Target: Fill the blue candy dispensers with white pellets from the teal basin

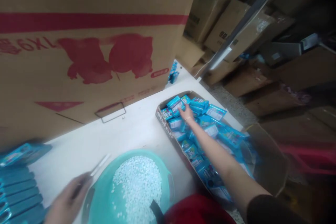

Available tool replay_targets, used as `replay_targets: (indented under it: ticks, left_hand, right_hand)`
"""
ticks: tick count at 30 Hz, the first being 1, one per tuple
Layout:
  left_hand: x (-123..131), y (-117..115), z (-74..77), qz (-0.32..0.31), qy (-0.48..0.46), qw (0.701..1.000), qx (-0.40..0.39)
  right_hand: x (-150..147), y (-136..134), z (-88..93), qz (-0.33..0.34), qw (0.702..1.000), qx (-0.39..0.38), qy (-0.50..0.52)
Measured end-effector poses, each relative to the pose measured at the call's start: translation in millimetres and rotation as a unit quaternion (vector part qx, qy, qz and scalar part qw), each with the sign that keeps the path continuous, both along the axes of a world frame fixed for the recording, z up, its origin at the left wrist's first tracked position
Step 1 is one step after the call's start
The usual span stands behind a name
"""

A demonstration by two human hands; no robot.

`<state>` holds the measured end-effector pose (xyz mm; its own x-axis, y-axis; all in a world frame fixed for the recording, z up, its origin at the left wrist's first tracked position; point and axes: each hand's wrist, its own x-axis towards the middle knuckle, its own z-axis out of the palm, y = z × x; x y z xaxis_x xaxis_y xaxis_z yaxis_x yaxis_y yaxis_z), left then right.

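Observation:
My left hand [70, 198], blurred, is closed around a slim white stick-like tool [101, 163] that points up and right; its exact kind cannot be made out. Just right of that hand stands a round turquoise basin [101, 201] with many small white pellets [143, 185] in it. My right hand [187, 113] reaches into a cardboard tray [168, 129] filled with small blue packets [191, 151]. Its fingers close on the edge of one blue packet [174, 103] near the tray's far end.
A large cardboard box [86, 0] with red print stands along the back of the white table [136, 122]. More blue packs [19, 189] are lined up at left. Stacked cartons [236, 24] and a metal post [236, 24] stand beyond the table on the right.

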<state>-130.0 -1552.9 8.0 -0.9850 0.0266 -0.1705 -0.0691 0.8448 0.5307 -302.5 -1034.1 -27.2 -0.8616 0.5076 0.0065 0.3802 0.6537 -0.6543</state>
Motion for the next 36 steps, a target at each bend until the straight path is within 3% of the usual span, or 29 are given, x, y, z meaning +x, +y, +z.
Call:
replay_targets:
  ticks: [4, 8, 10, 12, 14, 16, 19, 21, 25, 28, 30, 32, 36]
  left_hand:
    - [61.7, 58.4, -34.6, -0.03, -0.026, 0.996, 0.082]
    - [88.2, 83.7, -56.3, -0.041, -0.043, 0.998, 0.016]
    - [89.7, 91.7, -61.1, -0.023, -0.04, 0.997, -0.065]
    - [88.2, 101.6, -66.3, -0.016, -0.061, 0.988, -0.143]
    - [88.0, 114.7, -73.9, -0.024, -0.075, 0.98, -0.183]
    - [92.2, 130.9, -82.4, -0.036, -0.085, 0.977, -0.19]
    - [108.4, 157.6, -91.8, -0.085, -0.096, 0.978, -0.165]
    - [123.2, 171.9, -93.7, -0.131, -0.1, 0.977, -0.135]
    - [146.9, 181.7, -86.9, -0.198, -0.118, 0.97, -0.079]
    - [149.7, 173.7, -73.8, -0.232, -0.133, 0.962, -0.045]
    - [144.5, 163.4, -61.8, -0.249, -0.125, 0.958, -0.065]
    - [137.3, 150.4, -48.6, -0.247, -0.1, 0.955, -0.128]
    - [130.8, 124.6, -25.5, -0.195, -0.067, 0.948, -0.244]
  right_hand:
    - [36.3, -8.9, 14.6, 0.085, 0.991, -0.024, 0.103]
    - [97.1, -23.8, 52.9, 0.18, 0.965, -0.055, 0.184]
    - [127.1, -36.4, 71.0, 0.169, 0.958, -0.142, 0.183]
    - [154.4, -49.2, 84.8, 0.126, 0.937, -0.291, 0.147]
    - [179.4, -60.3, 94.3, 0.092, 0.88, -0.461, 0.068]
    - [202.9, -70.2, 100.1, 0.09, 0.802, -0.59, -0.024]
    - [236.3, -84.1, 103.6, 0.103, 0.709, -0.682, -0.148]
    - [256.9, -90.3, 103.6, 0.102, 0.678, -0.697, -0.209]
    - [289.1, -83.6, 103.7, 0.08, 0.685, -0.687, -0.227]
    - [298.2, -70.4, 102.4, 0.089, 0.69, -0.673, -0.25]
    - [294.1, -67.4, 98.0, 0.107, 0.696, -0.655, -0.275]
    - [281.8, -71.9, 90.1, 0.126, 0.724, -0.623, -0.268]
    - [238.8, -95.1, 66.5, 0.205, 0.811, -0.515, -0.188]
